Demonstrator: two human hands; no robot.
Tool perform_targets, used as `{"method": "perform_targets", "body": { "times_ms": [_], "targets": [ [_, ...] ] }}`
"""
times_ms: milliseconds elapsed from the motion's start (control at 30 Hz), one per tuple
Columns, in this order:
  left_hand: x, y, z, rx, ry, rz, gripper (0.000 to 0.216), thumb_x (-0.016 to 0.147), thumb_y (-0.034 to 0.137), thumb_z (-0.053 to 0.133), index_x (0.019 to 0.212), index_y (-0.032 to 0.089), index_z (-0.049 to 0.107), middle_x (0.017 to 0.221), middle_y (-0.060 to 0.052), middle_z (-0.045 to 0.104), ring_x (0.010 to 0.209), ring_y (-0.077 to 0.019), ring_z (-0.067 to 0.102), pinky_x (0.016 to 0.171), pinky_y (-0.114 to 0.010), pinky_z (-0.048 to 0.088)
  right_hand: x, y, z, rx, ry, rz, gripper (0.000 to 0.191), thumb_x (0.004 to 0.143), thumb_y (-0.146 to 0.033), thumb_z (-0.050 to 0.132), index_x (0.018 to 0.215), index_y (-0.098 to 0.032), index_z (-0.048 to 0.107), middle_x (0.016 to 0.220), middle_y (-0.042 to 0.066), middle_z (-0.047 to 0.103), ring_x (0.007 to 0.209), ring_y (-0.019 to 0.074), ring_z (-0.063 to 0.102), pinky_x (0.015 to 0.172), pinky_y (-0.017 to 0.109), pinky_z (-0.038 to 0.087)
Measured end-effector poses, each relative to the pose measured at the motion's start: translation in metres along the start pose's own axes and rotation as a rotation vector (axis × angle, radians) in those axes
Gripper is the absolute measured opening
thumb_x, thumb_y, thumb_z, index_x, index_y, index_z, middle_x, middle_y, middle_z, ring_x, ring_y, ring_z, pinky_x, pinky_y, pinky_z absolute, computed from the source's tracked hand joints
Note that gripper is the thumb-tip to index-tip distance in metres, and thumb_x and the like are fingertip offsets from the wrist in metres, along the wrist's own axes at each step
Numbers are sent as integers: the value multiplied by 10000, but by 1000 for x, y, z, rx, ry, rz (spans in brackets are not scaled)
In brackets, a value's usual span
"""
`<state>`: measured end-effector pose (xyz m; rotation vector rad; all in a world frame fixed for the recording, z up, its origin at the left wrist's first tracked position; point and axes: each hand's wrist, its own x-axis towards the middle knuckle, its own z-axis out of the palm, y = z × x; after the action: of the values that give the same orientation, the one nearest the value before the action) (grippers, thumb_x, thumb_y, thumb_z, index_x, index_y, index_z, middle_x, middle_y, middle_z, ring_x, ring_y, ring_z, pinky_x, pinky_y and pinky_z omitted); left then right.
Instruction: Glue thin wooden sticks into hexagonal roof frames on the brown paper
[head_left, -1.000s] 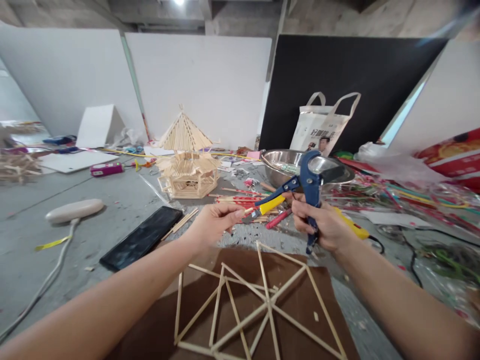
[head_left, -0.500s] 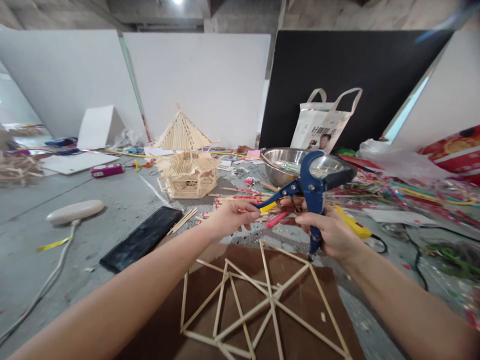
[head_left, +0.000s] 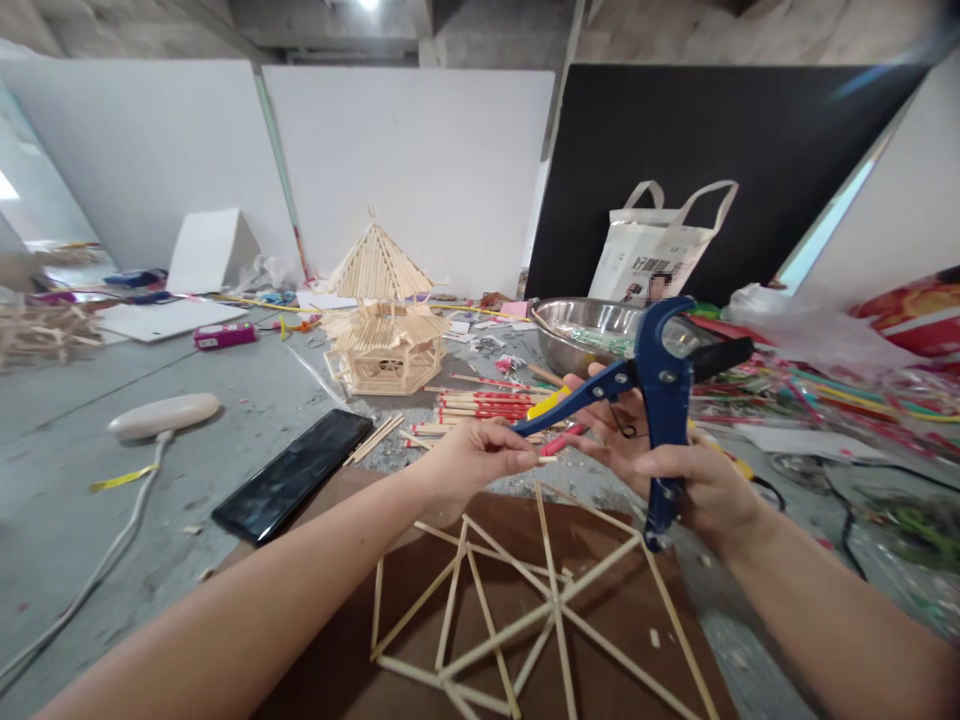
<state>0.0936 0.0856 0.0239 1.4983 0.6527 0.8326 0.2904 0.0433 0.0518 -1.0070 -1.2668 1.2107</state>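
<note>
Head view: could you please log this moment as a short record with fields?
left hand: pinches a thin stick at its fingertips
right hand: grips the blue cutter, handles spread
stick frame: flat on brown board, below both hands
phone: face up, left of the board
pavilion model: upright behind the phone
steel bowl: behind the cutter
tote bag: leans on the black panel
</note>
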Motion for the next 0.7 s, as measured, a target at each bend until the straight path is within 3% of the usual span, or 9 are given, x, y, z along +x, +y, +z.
{"method": "perform_targets", "body": {
  "times_ms": [133,233,300,367,500,600,700],
  "targets": [
    [-1,-4,2,-35,-54,1,230,599,359,632,663,138,643,612,-2,554,584,-83,453,593,-222,358,-4,-1,4,-91,-10,63,375,476,-247,404,797,-274,596,926,48,618,935,250,516,646,381,444],
    [0,-6,5,56,-172,30,179,636,322,607,670,152,649,677,-11,555,626,-93,464,601,-217,360,-5,-2,8,-144,-30,-32,339,539,-248,405,820,-268,593,842,47,630,844,236,552,660,379,436],
    [1,-6,6,114,-185,60,153,646,297,597,663,154,649,758,-26,559,690,-108,474,606,-215,362,-4,-5,10,-209,29,-117,309,602,-232,414,865,-263,574,843,38,619,835,222,554,708,371,427],
    [3,-3,4,128,-91,89,149,652,291,590,661,152,644,796,-32,557,710,-112,473,600,-214,359,-3,-8,8,-291,138,-219,289,641,-217,436,905,-261,544,848,26,599,843,211,547,750,358,414],
    [5,5,-4,127,123,98,199,692,334,542,666,150,615,582,21,482,537,-65,392,526,-202,314,-1,-10,0,-639,340,-349,236,668,-235,478,904,-242,478,812,22,553,793,197,537,732,326,411],
    [5,8,-7,126,175,90,233,709,363,518,653,145,581,502,48,398,470,-48,312,478,-195,266,3,-2,-4,-1031,324,-332,257,659,-237,478,914,-216,454,825,48,545,754,202,527,708,319,403],
    [5,7,-6,71,224,100,249,717,382,506,709,142,574,496,56,357,447,-38,248,447,-191,224,7,9,-3,-1258,221,-347,377,629,-200,466,1003,-194,415,926,77,542,842,224,517,738,315,386]
  ]
}}
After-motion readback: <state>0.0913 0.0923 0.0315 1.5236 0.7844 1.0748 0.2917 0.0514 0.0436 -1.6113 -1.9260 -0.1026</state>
